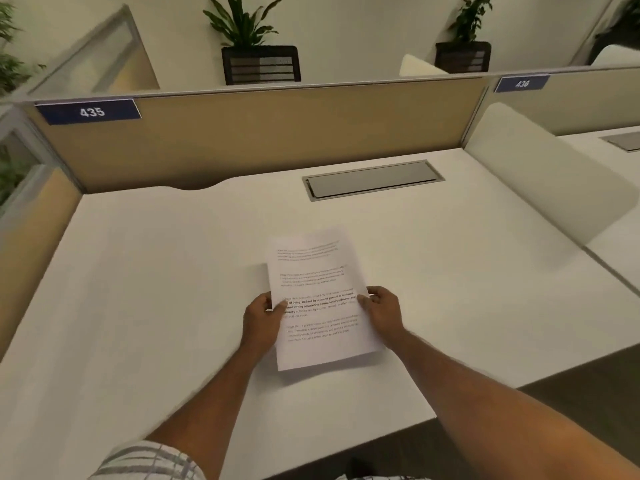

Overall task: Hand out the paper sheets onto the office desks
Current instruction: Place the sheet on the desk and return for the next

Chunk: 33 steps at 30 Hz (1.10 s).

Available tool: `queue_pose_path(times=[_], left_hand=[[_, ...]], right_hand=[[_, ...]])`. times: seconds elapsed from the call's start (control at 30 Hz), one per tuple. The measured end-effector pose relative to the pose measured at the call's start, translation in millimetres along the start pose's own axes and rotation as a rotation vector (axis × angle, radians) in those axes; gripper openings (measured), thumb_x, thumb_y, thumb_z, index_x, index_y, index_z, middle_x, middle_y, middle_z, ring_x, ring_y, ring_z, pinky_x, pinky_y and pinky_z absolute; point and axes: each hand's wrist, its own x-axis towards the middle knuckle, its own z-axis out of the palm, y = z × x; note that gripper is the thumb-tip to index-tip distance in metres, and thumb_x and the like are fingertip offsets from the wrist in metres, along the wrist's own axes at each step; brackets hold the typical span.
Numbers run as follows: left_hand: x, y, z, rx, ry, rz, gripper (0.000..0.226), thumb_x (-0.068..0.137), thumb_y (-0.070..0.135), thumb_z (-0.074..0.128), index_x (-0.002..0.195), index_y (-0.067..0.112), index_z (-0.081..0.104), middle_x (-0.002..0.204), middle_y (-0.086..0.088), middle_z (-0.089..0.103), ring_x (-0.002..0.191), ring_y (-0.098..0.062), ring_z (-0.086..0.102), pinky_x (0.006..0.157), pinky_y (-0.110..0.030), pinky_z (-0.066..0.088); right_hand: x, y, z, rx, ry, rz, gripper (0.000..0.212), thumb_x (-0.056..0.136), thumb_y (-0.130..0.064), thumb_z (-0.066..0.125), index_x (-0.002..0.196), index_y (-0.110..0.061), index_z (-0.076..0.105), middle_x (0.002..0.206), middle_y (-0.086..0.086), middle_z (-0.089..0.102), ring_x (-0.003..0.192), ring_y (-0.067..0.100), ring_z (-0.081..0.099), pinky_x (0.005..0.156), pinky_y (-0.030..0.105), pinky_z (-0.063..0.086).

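Both hands hold the paper sheets over the white desk: left hand and right hand each pinch a side edge, thumbs on top. Advice: separate one sheet, lay it flat, square to the desk edge.

Both hands hold the sheets over the middle of a white desk. The left hand pinches their left edge and the right hand their right edge, thumbs on the printed top page. Whether the far end touches the desk cannot be told. Beyond them a grey flap is set in the desktop. A tan partition behind carries a blue label reading 435. Two plants stand beyond it. A white divider closes the right side.
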Motion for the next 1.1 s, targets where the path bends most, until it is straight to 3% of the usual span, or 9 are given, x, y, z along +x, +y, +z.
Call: queue_pose_path(times=[0.17,0.33,0.4,0.53,0.63,0.77,0.87,1.1], left_hand=[[7.8,11.6,56.6,0.107,0.09,-0.081,0.042,0.084,0.008,0.072,0.124,0.005,0.062,0.089,-0.005,0.067,0.082,-0.021,0.062,0.093,-0.043,0.052],[13.5,17.2,87.5,0.131,0.079,-0.121,0.05,0.081,0.011,0.076,0.128,0.008,0.059,0.083,-0.001,0.069,0.084,-0.025,0.068,0.087,-0.046,0.056],[12.4,15.8,93.2,0.214,0.053,-0.12,0.056,0.08,0.016,0.076,0.132,0.008,0.056,0.089,-0.001,0.067,0.088,-0.023,0.066,0.087,-0.039,0.054],[3.1,7.3,90.1,0.641,-0.089,0.081,0.076,0.08,0.051,0.069,0.146,0.028,0.038,0.123,-0.001,0.049,0.112,-0.019,0.051,0.093,-0.036,0.046],[-1.8,0.5,84.7,0.955,-0.158,0.156,0.086,0.068,0.081,0.036,0.144,0.041,0.04,0.131,0.001,0.04,0.12,-0.022,0.04,0.096,-0.04,0.039],[-0.4,-1.7,81.9,1.054,-0.146,0.184,0.091,0.063,0.084,0.019,0.143,0.046,0.04,0.147,-0.001,0.032,0.134,-0.023,0.029,0.105,-0.044,0.026],[-2.0,-1.1,83.2,1.086,-0.152,0.194,0.09,0.065,0.083,0.016,0.144,0.046,0.037,0.15,-0.002,0.03,0.136,-0.023,0.026,0.107,-0.044,0.024],[-5.4,3.1,80.5,1.111,-0.164,0.22,0.088,0.069,0.083,0.017,0.145,0.044,0.037,0.153,-0.003,0.03,0.136,-0.024,0.028,0.107,-0.044,0.025]], right_hand=[[41.8,9.6,-55.4,-0.086,-0.031,-0.008,0.017,0.086,-0.02,0.068,0.103,-0.016,0.066,0.086,0.004,0.069,0.082,0.024,0.066,0.077,0.035,0.052],[65.4,14.2,-86.1,-0.142,-0.067,0.032,0.024,0.083,-0.02,0.07,0.107,-0.015,0.065,0.089,0.004,0.069,0.086,0.023,0.067,0.08,0.034,0.053],[72.3,16.9,-93.0,-0.157,-0.066,0.043,0.025,0.083,-0.02,0.071,0.107,-0.015,0.065,0.091,0.005,0.069,0.087,0.023,0.068,0.079,0.034,0.053],[80.3,21.3,-98.3,-0.176,-0.062,0.053,0.024,0.084,-0.02,0.07,0.107,-0.015,0.064,0.094,0.006,0.07,0.088,0.024,0.068,0.077,0.033,0.053],[81.2,26.0,-99.0,-0.279,-0.067,0.011,0.032,0.086,-0.021,0.068,0.115,-0.011,0.061,0.091,0.001,0.064,0.084,0.018,0.062,0.073,0.028,0.045],[79.3,38.0,-106.8,-0.622,-0.054,-0.235,0.056,0.086,-0.035,0.067,0.135,-0.018,0.047,0.123,0.005,0.049,0.115,0.022,0.048,0.095,0.038,0.042],[77.0,46.1,-116.2,-0.881,-0.11,-0.336,0.057,0.088,-0.049,0.059,0.14,-0.03,0.046,0.139,0.002,0.04,0.129,0.024,0.035,0.103,0.041,0.033],[73.0,48.8,-123.5,-0.942,-0.173,-0.317,0.057,0.091,-0.057,0.05,0.144,-0.036,0.042,0.155,0.0,0.029,0.144,0.02,0.02,0.112,0.044,0.02]])
